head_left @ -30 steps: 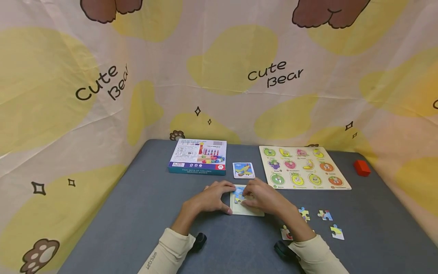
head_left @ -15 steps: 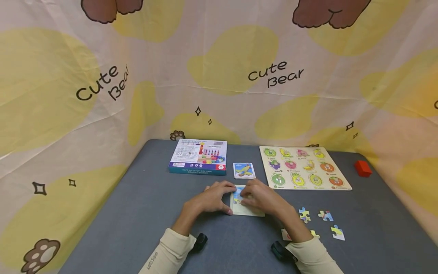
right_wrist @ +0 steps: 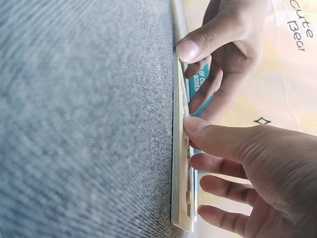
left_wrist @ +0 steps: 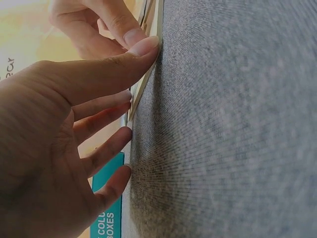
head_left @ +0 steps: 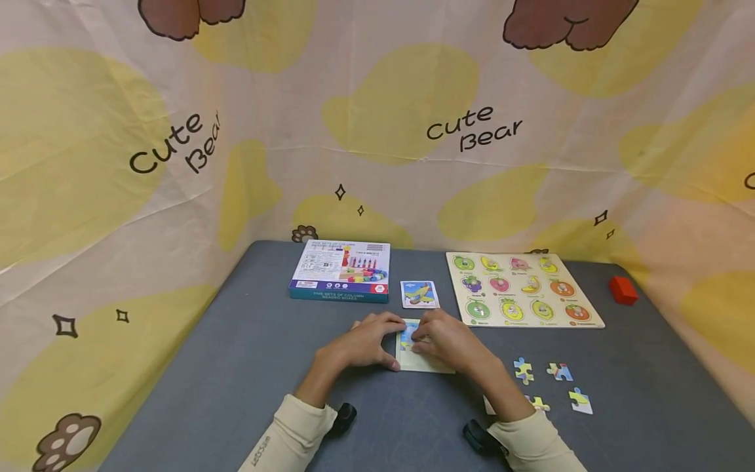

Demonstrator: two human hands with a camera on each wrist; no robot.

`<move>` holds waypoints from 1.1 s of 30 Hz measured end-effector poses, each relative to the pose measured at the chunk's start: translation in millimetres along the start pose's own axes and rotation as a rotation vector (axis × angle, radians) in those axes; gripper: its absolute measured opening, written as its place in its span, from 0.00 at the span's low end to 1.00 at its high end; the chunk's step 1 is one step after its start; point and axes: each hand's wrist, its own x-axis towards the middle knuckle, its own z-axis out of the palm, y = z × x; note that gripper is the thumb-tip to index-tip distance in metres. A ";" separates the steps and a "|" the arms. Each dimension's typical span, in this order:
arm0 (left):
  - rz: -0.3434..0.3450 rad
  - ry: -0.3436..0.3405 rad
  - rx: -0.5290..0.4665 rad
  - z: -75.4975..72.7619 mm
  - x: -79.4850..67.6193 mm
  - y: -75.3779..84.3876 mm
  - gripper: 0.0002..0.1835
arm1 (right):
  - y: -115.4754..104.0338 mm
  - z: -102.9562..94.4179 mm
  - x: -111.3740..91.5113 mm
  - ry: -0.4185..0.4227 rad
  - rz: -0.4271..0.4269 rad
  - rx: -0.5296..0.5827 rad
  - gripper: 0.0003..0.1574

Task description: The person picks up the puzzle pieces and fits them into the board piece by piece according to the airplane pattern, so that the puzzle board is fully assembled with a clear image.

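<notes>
A pale shallow puzzle tray [head_left: 427,365] lies on the dark grey table. My left hand [head_left: 366,339] holds its left side, thumb at the near edge and index finger by the far corner; the other fingers spread out in the left wrist view. Blue jigsaw pieces [head_left: 408,331] fill part of the tray's upper left. Over them, my right hand [head_left: 453,335] pinches a puzzle piece low against the tray, and its fingers mostly hide that piece. In the right wrist view the right thumb [right_wrist: 198,126] rests close over the tray's rim [right_wrist: 177,198].
Loose jigsaw pieces [head_left: 523,371] lie to the right, some partly behind the right forearm. A picture card with a yellow plane [head_left: 419,295] sits beyond the tray. Further back are a boxed bead set [head_left: 341,270], a fruit board [head_left: 525,288] and a red block [head_left: 622,290].
My right hand has shifted slightly left over the tray, and its forearm has swung left, uncovering more of the loose pieces. The left hand stays in place.
</notes>
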 end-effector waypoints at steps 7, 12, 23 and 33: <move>-0.002 0.010 -0.027 -0.4 0.8 0.4 0.34 | -3.9 0.9 2.1 0.027 0.099 0.035 0.09; 0.005 0.015 -0.035 -0.9 0.5 1.4 0.25 | -6.2 0.6 3.2 0.024 0.150 0.084 0.06; -0.010 0.004 -0.023 0.3 0.5 4.2 0.24 | -4.7 0.0 -0.2 0.034 0.153 0.088 0.06; 0.063 -0.013 0.046 1.1 -0.6 7.3 0.29 | -4.5 0.5 0.4 0.037 0.182 0.086 0.07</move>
